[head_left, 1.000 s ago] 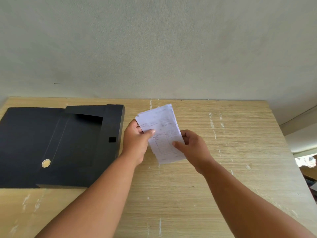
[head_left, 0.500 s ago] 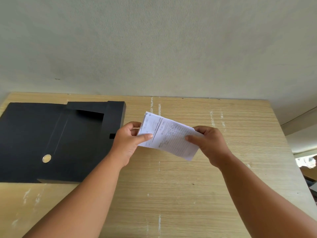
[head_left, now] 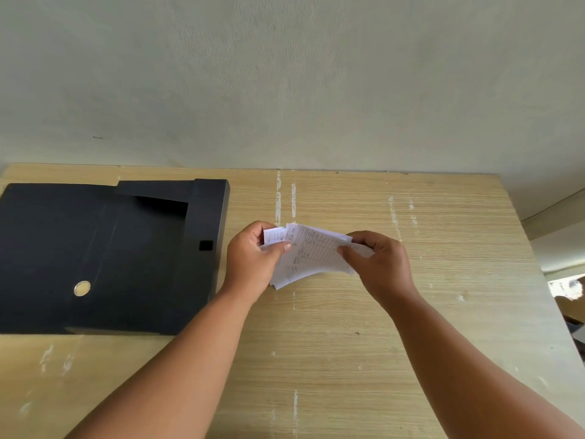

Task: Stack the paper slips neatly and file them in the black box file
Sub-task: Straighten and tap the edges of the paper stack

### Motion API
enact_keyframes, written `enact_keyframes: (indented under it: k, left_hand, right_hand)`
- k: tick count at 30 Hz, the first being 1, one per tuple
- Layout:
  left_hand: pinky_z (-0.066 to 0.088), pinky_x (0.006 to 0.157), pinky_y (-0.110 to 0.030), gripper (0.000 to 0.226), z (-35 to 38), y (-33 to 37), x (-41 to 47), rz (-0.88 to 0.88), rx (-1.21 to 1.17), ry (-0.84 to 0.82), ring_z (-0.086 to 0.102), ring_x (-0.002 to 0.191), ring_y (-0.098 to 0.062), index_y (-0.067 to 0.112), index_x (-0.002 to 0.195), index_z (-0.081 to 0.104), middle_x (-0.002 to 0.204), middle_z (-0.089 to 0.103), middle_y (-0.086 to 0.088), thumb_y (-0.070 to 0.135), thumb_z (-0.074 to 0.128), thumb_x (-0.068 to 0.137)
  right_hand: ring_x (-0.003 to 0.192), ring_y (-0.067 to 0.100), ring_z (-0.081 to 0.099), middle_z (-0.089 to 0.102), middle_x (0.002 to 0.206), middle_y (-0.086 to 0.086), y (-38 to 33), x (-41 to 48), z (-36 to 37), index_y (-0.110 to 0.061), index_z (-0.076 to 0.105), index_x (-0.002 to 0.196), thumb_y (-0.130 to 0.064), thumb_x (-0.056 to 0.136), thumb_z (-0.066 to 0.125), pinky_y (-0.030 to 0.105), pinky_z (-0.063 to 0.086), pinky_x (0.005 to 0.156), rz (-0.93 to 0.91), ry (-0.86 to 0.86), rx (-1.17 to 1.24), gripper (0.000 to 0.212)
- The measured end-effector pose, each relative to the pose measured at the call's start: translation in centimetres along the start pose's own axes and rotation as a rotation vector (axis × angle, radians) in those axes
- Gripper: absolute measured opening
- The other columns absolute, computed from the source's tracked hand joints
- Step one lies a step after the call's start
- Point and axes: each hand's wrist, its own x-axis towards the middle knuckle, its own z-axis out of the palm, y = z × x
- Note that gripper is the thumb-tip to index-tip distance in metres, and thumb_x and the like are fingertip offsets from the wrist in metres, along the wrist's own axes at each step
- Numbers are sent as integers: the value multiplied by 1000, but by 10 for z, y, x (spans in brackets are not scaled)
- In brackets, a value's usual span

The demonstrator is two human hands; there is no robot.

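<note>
A bundle of white printed paper slips (head_left: 311, 253) is held just above the wooden table, lying roughly sideways with its edges fanned and uneven. My left hand (head_left: 253, 258) grips the bundle's left end, thumb on top. My right hand (head_left: 378, 259) pinches the right end. The black box file (head_left: 104, 258) lies open on the table to the left, its lid flap spread flat with a round metal button (head_left: 82, 288) on it. My left hand is close beside the file's right wall.
The light wooden table (head_left: 348, 359) has white scuff marks and ends against a pale wall (head_left: 285, 74) at the back. Its right edge runs diagonally, with a ledge and clutter beyond it at the far right.
The slips were upright a second ago; both hands turned them sideways and lowered them. The stack now looks more fanned, with a slip poking out at the left.
</note>
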Motion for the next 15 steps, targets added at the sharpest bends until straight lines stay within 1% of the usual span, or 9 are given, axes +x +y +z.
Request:
enact_keyframes:
  k: [2, 5, 6, 8, 10, 12, 13, 15]
  left_hand:
    - [57, 69, -38, 14, 0, 3, -1, 38, 17, 7, 73, 85, -21, 21, 87, 71, 86, 77, 4, 12, 82, 83]
    - [49, 64, -16, 14, -1, 12, -1, 111, 59, 20, 66, 77, -5, 21, 87, 71, 84, 74, 11, 13, 82, 83]
    - [47, 63, -13, 13, -1, 16, 0, 132, 73, 23, 65, 76, -4, 21, 88, 71, 84, 73, 12, 13, 81, 84]
    - [49, 66, -17, 13, -1, 19, 2, 154, 93, 10, 65, 80, -7, 18, 92, 71, 87, 73, 10, 13, 80, 85]
    - [53, 70, -25, 15, 0, 16, 2, 143, 87, -9, 67, 85, -10, 18, 93, 70, 91, 74, 7, 11, 80, 85]
    - [55, 76, -27, 23, 2, 10, -1, 123, 58, -8, 67, 92, -9, 24, 96, 67, 96, 72, 9, 9, 81, 84]
    - [55, 80, -28, 29, 3, 7, -3, 116, 43, 1, 67, 96, -9, 27, 98, 66, 100, 72, 9, 9, 82, 82]
    - [57, 87, -32, 40, 5, 1, -5, 97, -7, 28, 68, 100, -13, 29, 105, 63, 103, 72, 7, 8, 84, 79]
  right_hand:
    - [86, 2, 71, 78, 93, -16, 3, -2, 0, -26, 82, 93, -15, 86, 80, 16, 52, 70, -14, 39, 38, 13]
    - [82, -1, 70, 77, 85, -22, 3, -2, 0, -34, 78, 87, -14, 85, 81, 8, 48, 67, -33, 80, 71, 20]
    - [78, -2, 68, 76, 81, -25, 2, -1, 0, -36, 77, 85, -14, 85, 81, 8, 47, 65, -39, 84, 73, 23]
    - [72, -2, 65, 74, 77, -27, 1, 1, 1, -39, 73, 82, -14, 85, 80, 10, 46, 62, -50, 86, 57, 27]
    - [75, 2, 66, 74, 79, -19, 3, 1, 2, -37, 72, 83, -13, 86, 79, 13, 47, 64, -53, 77, 26, 25]
    - [77, 7, 68, 74, 84, -14, 7, -1, 4, -31, 73, 86, -12, 87, 79, 13, 47, 64, -49, 56, -11, 20]
    - [76, 7, 68, 74, 84, -12, 10, -2, 5, -27, 73, 88, -11, 87, 79, 14, 48, 64, -42, 49, -21, 17]
    - [71, 2, 66, 74, 85, -11, 14, -4, 6, -23, 73, 90, -10, 86, 79, 14, 47, 61, -19, 53, -1, 15]
